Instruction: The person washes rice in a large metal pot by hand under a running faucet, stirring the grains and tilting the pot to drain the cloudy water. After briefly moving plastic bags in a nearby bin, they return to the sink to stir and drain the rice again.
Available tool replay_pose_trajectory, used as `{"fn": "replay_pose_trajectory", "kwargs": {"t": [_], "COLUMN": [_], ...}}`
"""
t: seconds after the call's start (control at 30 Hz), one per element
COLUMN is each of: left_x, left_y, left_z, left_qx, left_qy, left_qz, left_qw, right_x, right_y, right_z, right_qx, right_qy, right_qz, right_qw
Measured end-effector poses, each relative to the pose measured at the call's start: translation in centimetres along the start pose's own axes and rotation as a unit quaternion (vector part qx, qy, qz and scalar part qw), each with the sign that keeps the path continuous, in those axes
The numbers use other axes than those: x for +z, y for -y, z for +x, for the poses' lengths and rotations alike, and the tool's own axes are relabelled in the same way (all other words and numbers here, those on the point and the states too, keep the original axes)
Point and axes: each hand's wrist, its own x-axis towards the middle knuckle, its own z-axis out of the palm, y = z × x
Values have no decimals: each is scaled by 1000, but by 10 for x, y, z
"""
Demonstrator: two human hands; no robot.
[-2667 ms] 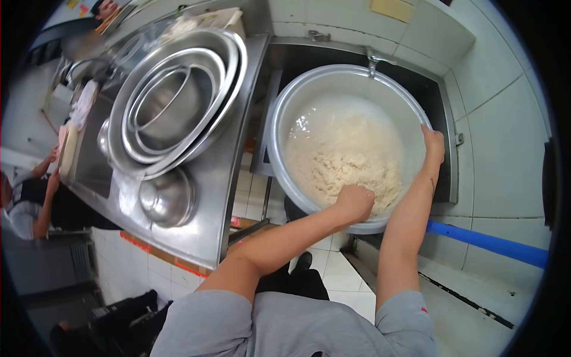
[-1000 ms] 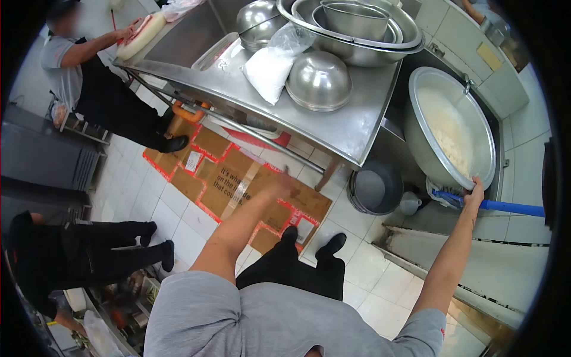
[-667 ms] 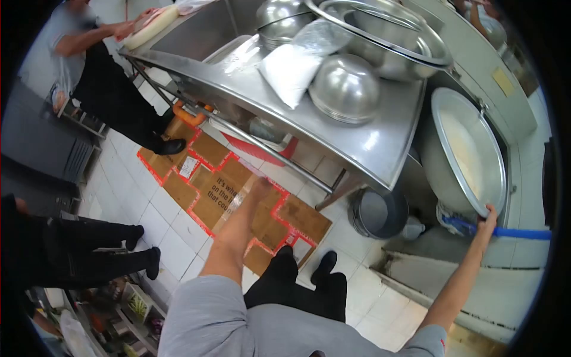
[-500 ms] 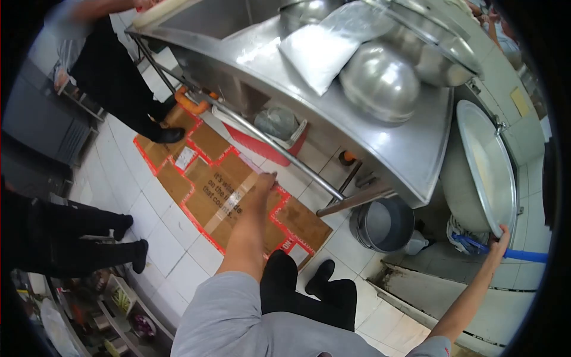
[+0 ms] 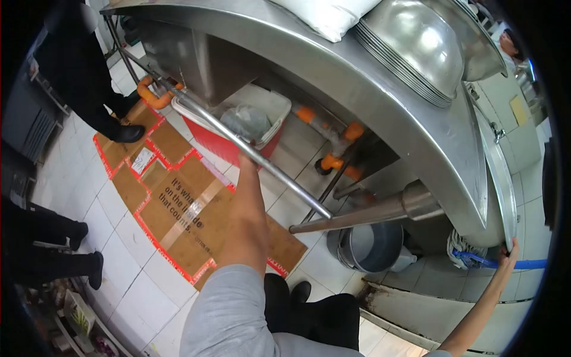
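Note:
My left hand (image 5: 248, 160) is stretched out under the steel sink table (image 5: 285, 44), at the metal rail (image 5: 220, 128) and the front of a red-and-white cooler box (image 5: 270, 146). Its fingers are mostly hidden there. A clear plastic bag (image 5: 247, 121) lies in the open box. On the right, my right hand (image 5: 509, 253) holds the lower rim of a large metal basin (image 5: 505, 184) tilted up beside the table. The blue hose (image 5: 529, 264) passes close by that hand.
Flattened cardboard (image 5: 160, 208) covers part of the tiled floor. Two people in dark trousers stand at left. A grey bucket (image 5: 372, 247) sits below the table leg (image 5: 369, 214). Orange pipe fittings (image 5: 333, 162) hang underneath. Stacked steel bowls (image 5: 410, 47) and a white bag (image 5: 330, 15) rest on top.
My view has moved closer to the sink table and lower. My left hand has gone from above the cardboard to the rail and cooler box. My right hand stays at the basin rim.

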Motion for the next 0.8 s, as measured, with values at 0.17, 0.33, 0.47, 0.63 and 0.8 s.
{"fn": "replay_pose_trajectory", "kwargs": {"t": [0.17, 0.33, 0.47, 0.63, 0.8], "left_x": [28, 49, 44, 27, 50], "left_y": [-1, -6, -28, -61, -93], "left_z": [-18, -27, -55, -104, -156], "left_qx": [187, 123, 142, 57, 23], "left_qy": [-56, -57, -30, -55, -62], "left_qz": [-5, -27, 53, -128, -127], "left_qw": [981, 990, 988, 989, 990], "right_x": [-5, -12, 4, 0, 12], "right_y": [4, 7, 3, -1, -8], "right_z": [-2, 2, -12, -4, -7], "right_qx": [-13, -19, -13, 9, 18], "right_qy": [19, -18, -11, -5, -49], "right_qz": [-18, 4, -3, 1, -2], "right_qw": [1000, 1000, 1000, 1000, 999]}}
